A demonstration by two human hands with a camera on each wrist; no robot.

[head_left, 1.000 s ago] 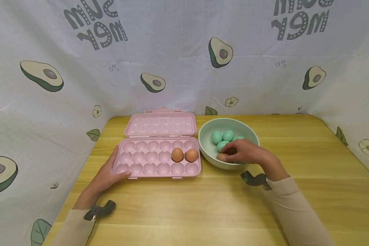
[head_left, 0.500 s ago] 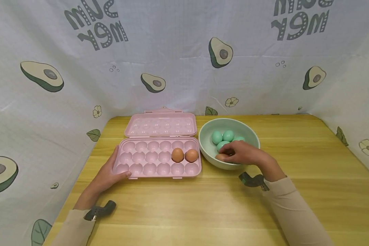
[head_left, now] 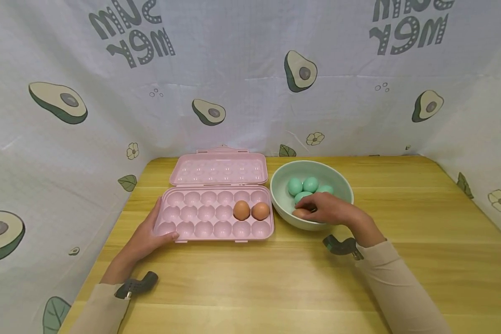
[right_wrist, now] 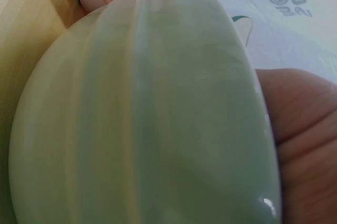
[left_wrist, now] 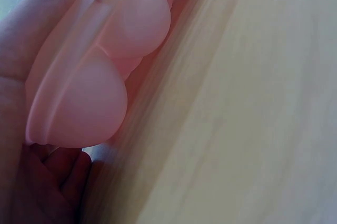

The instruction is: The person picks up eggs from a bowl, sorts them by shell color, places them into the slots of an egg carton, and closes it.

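A pink egg carton [head_left: 206,239] lies open on the table, its lid [head_left: 219,169] folded back. Two brown eggs [head_left: 241,210] sit in the right end of its middle row. My left hand [head_left: 147,237] grips the carton's left end; in the left wrist view the thumb [left_wrist: 37,24] lies over the rim and fingers curl below. Inside the pale green bowl [head_left: 281,204], my right hand [head_left: 330,208] pinches a brown egg [head_left: 301,214], partly covered by the fingers. Several green eggs [head_left: 294,186] lie in the bowl. In the right wrist view, the bowl wall [right_wrist: 174,113] hides the fingertips.
The wooden table [head_left: 250,287] extends in front of the carton and to the right of the bowl. The bowl stands close against the carton's right end. A white curtain [head_left: 250,69] with printed avocados hangs behind the table and along its sides.
My right hand has shifted slightly left inside the bowl, with the brown egg between its fingers. The left hand, the carton and its two eggs look unchanged.
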